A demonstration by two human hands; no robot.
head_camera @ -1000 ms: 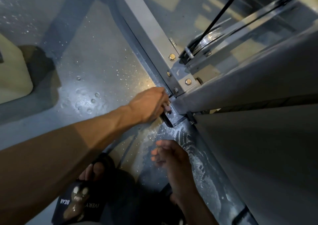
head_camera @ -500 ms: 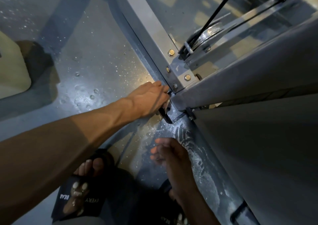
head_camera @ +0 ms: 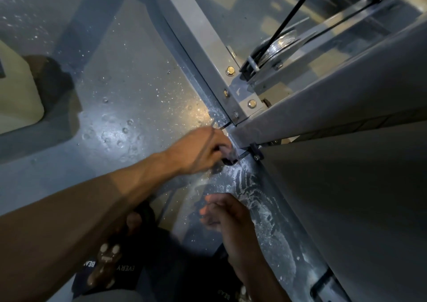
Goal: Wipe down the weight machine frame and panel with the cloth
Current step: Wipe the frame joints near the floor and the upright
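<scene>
The grey weight machine frame (head_camera: 196, 35) runs from the top down to a bolted joint at the floor. A broad grey panel (head_camera: 346, 209) fills the right side. My left hand (head_camera: 203, 151), motion-blurred, is at the foot of that joint. Its fingers are curled round a small greyish wad, the cloth (head_camera: 228, 156), which is mostly hidden under them and pressed against the dark base bracket. My right hand (head_camera: 226, 216) hangs lower with loosely curled fingers and holds nothing. It is just left of white soapy smears on the lower rail.
A pulley (head_camera: 277, 47) with a black cable sits behind the joint. The blue-grey floor (head_camera: 115, 116) is wet with droplets. A beige block (head_camera: 16, 98) stands at the far left. My feet in dark sandals (head_camera: 104, 262) are at the bottom.
My left hand has rubbed back and forth at the base joint, up slightly and then back down, and is now blurred. My right hand has stayed roughly in place.
</scene>
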